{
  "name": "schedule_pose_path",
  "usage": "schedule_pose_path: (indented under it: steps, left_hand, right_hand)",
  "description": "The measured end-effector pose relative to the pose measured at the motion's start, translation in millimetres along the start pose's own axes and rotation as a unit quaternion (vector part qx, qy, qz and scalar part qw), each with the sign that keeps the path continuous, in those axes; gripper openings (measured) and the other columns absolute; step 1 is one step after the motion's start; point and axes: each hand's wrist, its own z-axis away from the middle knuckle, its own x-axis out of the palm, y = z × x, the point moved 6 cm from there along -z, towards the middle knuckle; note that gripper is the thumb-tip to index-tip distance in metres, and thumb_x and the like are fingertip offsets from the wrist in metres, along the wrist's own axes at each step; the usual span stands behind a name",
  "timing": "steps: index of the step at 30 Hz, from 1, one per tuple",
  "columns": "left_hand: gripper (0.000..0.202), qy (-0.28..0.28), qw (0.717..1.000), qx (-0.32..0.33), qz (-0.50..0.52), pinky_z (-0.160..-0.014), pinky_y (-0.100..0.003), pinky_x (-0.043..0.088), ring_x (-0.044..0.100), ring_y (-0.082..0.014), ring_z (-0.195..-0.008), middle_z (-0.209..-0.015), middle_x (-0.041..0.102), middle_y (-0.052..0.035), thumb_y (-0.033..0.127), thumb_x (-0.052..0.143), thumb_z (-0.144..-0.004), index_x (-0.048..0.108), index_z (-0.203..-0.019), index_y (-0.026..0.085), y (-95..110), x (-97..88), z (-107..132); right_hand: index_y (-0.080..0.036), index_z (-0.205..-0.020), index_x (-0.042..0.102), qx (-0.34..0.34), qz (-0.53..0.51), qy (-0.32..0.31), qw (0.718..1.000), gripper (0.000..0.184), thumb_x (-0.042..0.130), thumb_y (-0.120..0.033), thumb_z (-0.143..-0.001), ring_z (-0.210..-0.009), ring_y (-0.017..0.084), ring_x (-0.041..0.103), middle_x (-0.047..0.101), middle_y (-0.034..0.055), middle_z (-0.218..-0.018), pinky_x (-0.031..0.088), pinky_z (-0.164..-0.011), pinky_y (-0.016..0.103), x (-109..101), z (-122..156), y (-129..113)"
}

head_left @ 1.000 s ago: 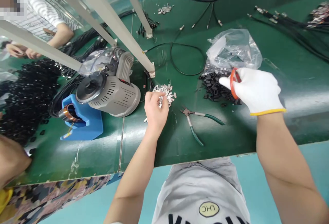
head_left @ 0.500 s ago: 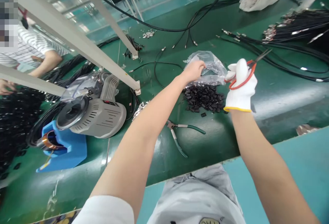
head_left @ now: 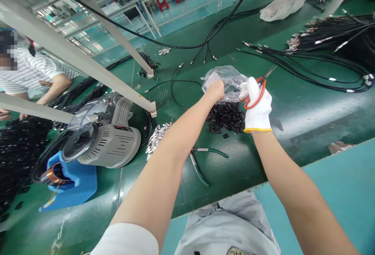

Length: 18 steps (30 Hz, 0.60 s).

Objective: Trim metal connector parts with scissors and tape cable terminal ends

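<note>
My bare left hand (head_left: 216,90) is closed on the left side of a clear plastic bag (head_left: 234,76). In a white glove with a yellow cuff, my right hand (head_left: 258,108) holds scissors (head_left: 260,98) with red handles, their blades pointing up and away from the bag. The gloved fingertips are at the bag's right edge; whether they pinch it I cannot tell. Just below the bag lies a heap of small black plastic pieces (head_left: 227,117). Nearer me, pliers (head_left: 202,165) with green handles lie spread, their jaws hidden behind my left forearm.
Small silver metal parts (head_left: 156,138) lie left of my forearm. Further left stand a grey machine (head_left: 114,145) and a blue tape dispenser (head_left: 77,186). Black cables (head_left: 322,57) spread over the right side. A metal post (head_left: 117,77) slants across the left, with a co-worker (head_left: 43,67) beyond.
My right hand has moved left with the scissors, up to the bag's edge. My left hand has closed into a fist on the bag's left side. The whole view has shifted slightly.
</note>
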Motion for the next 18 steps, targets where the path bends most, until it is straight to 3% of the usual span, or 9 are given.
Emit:
schedule_pose_path:
  steps: [3,6,8,11,15,18]
  left_hand:
    - [0.021,0.022,1.0,-0.002,-0.013,-0.094,-0.049,0.051,0.067,-0.0286,-0.089,-0.073,0.065,-0.0076,0.0,0.072,-0.071,0.059,-0.069,0.017,19.0,-25.0,13.4]
    - [0.01,0.087,0.995,0.028,0.045,-0.086,-0.04,0.054,0.066,-0.0203,-0.079,-0.082,0.068,-0.0047,0.009,0.068,-0.079,0.065,-0.084,0.018,42.4,-61.4,45.7]
    - [0.01,0.098,0.98,-0.001,0.175,-0.072,-0.033,0.055,0.064,-0.0157,-0.066,-0.077,0.068,-0.0017,0.016,0.073,-0.077,0.066,-0.085,0.018,45.4,-80.8,80.7]
    - [0.022,0.047,0.929,-0.105,0.351,-0.068,-0.028,0.054,0.066,-0.0128,-0.063,-0.076,0.07,-0.0007,0.024,0.081,-0.074,0.07,-0.091,0.016,37.3,-94.3,149.2]
    - [0.025,0.014,0.857,-0.213,0.469,-0.078,-0.027,0.057,0.075,-0.0169,-0.088,-0.096,0.077,-0.0068,0.027,0.082,-0.078,0.065,-0.092,0.017,25.8,-108.9,241.5]
    - [0.025,0.014,0.829,-0.229,0.511,-0.079,-0.032,0.059,0.077,-0.0195,-0.085,-0.099,0.078,-0.0075,0.031,0.078,-0.084,0.058,-0.096,0.021,19.2,-121.2,285.5]
  right_hand:
    - [-0.022,-0.086,0.065,-0.008,-0.002,-0.025,1.0,0.043,0.058,-0.064,-0.087,-0.068,0.018,0.062,0.064,0.0021,-0.071,0.053,-0.07,0.034,7.2,3.3,1.5]
    - [-0.023,-0.081,0.062,-0.014,0.01,-0.059,0.998,0.044,0.061,-0.067,-0.084,-0.062,0.016,0.058,0.063,0.0013,-0.069,0.051,-0.064,0.032,17.4,9.0,2.8]
    - [-0.024,-0.081,0.062,-0.02,0.021,-0.085,0.996,0.045,0.064,-0.068,-0.081,-0.063,0.017,0.058,0.064,0.0008,-0.069,0.05,-0.063,0.032,24.4,15.3,1.7]
    - [-0.023,-0.082,0.064,-0.026,0.034,-0.138,0.989,0.043,0.07,-0.065,-0.078,-0.065,0.017,0.058,0.065,0.0002,-0.069,0.049,-0.065,0.032,36.3,31.1,-2.2]
    - [-0.021,-0.081,0.068,-0.025,0.066,-0.226,0.972,0.034,0.076,-0.053,-0.077,-0.068,0.017,0.059,0.069,0.0009,-0.074,0.046,-0.067,0.031,55.6,60.6,-7.5]
    - [-0.022,-0.081,0.069,-0.108,0.201,-0.298,0.927,0.025,0.069,-0.046,-0.084,-0.073,0.019,0.061,0.069,0.0004,-0.076,0.044,-0.072,0.032,74.3,85.3,-13.7]
